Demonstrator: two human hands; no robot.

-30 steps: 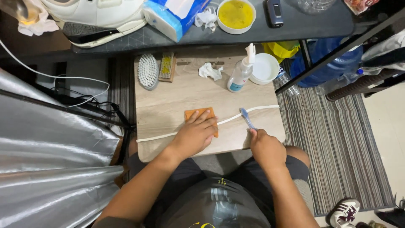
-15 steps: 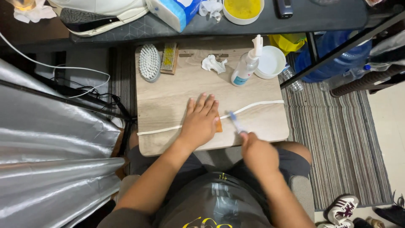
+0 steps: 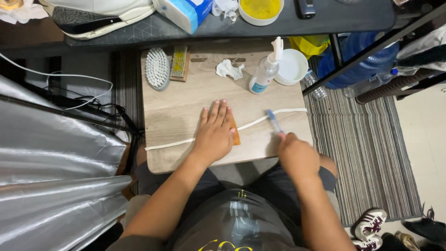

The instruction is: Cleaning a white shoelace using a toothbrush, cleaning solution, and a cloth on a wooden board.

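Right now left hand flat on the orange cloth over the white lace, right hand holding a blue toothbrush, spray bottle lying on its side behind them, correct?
Not quite. The head view shows the clear spray bottle standing upright, not lying down. The rest holds: left hand flat on the orange cloth over the white lace, right hand holding the blue toothbrush.

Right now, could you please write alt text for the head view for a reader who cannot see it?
Over a small wooden table, the left hand presses flat on an orange pad and a white lace, while the right hand holds a blue toothbrush against it. A spray bottle stands behind.
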